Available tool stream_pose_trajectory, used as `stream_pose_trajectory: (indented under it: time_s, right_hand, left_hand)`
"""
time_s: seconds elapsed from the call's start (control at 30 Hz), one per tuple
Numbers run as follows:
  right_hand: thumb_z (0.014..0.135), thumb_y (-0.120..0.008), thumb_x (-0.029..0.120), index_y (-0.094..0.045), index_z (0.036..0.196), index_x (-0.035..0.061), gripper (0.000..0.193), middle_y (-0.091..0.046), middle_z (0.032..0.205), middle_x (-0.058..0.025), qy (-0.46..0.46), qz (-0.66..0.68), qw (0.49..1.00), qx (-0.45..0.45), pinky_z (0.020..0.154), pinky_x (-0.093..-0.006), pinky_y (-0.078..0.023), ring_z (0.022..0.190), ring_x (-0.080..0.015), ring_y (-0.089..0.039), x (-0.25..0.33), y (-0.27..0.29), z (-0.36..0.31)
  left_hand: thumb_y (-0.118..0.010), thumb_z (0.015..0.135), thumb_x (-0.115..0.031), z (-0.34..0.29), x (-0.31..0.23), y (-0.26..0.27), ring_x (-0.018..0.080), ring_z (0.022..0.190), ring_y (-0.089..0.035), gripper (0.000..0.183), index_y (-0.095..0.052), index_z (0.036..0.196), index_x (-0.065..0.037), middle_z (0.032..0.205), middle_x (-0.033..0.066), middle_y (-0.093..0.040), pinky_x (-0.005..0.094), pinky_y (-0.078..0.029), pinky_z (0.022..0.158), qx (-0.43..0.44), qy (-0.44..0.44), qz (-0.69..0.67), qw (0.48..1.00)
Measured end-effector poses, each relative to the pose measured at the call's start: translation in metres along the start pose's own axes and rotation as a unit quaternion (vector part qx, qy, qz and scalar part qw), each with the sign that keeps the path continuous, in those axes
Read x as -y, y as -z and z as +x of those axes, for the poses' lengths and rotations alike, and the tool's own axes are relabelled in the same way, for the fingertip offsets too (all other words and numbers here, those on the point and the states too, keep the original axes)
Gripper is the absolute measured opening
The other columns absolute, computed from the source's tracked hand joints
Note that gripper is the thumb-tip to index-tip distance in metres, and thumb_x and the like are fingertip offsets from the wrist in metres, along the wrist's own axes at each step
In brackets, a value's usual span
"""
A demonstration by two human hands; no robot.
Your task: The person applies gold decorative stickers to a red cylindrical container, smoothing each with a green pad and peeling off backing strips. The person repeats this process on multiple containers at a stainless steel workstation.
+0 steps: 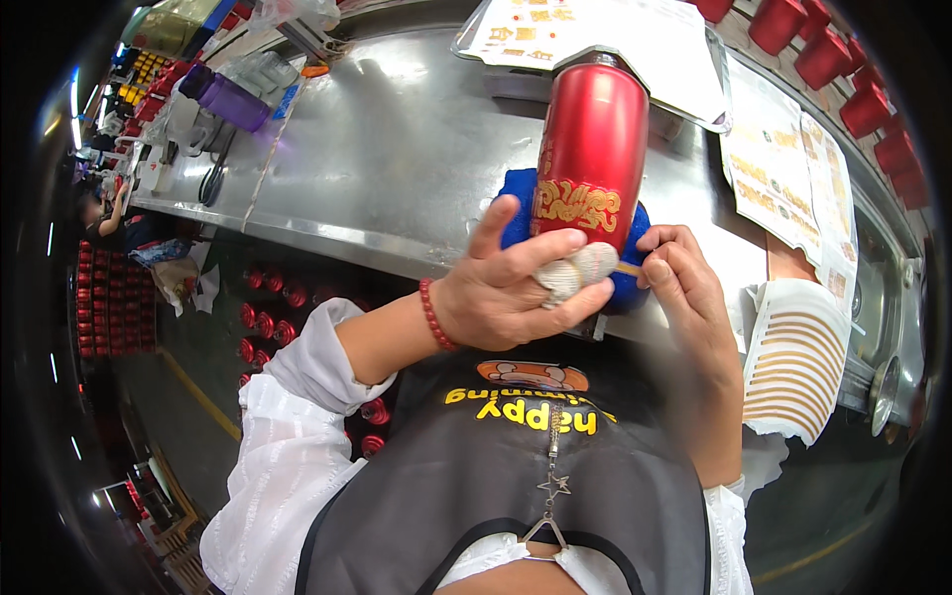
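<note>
A shiny red metal canister (593, 149) with gold ornament lies across a blue cloth pad (518, 188) at the front edge of the metal table. Its near end points toward me. My left hand (516, 278) curls at that near end around a whitish cloth wad (575, 276), pressed against the canister. Whether the cloth is loose or wrapped on a finger, I cannot tell. At the right side, my right hand (686, 278) pinches a thin gold strip (629, 268) between thumb and fingers. The strip's other end meets the canister beside the cloth.
A sheet of gold strips (798, 362) hangs at the table's right edge. Printed decal sheets (773, 164) lie behind it, with more on a tray (722, 79) at the back. A purple bottle (226, 97) and scissors (214, 178) lie far left. Red canisters (778, 22) stand back right.
</note>
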State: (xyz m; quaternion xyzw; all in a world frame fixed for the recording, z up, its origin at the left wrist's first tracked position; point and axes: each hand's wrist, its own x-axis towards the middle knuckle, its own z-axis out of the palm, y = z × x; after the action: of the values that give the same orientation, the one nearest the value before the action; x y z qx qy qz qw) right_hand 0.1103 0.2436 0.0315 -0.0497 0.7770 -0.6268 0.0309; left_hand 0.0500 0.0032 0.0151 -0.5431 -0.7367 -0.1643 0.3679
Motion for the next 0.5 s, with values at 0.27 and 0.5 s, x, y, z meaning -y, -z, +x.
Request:
stream_pose_trajectory:
  time_s: [0.27,0.5]
  right_hand:
    - [0.094,-0.068,0.018,-0.057,0.084,0.0014,0.022,-0.052,0.107,-0.0101,0.04,-0.04,0.998,-0.013,0.085,-0.0301,-0.042,0.101,-0.0207,-0.051,0.001,-0.002,-0.001]
    - [0.094,-0.068,0.015,-0.057,0.083,0.0004,0.021,-0.053,0.105,-0.0104,0.038,-0.041,0.998,-0.035,0.086,-0.0298,-0.043,0.1,-0.0212,-0.052,-0.006,-0.002,-0.003]
  left_hand:
    - [-0.08,0.08,-0.013,0.0,0.003,-0.014,0.0314,0.121,-0.056,0.059,-0.053,0.132,-0.015,0.128,0.0113,-0.061,0.0544,-0.027,0.118,-0.027,0.2,-0.154,0.967]
    - [-0.068,0.086,-0.007,-0.024,-0.003,0.003,0.0225,0.122,-0.057,0.025,-0.068,0.11,-0.016,0.112,0.0057,-0.073,0.0503,-0.017,0.124,-0.026,0.126,-0.071,0.989]
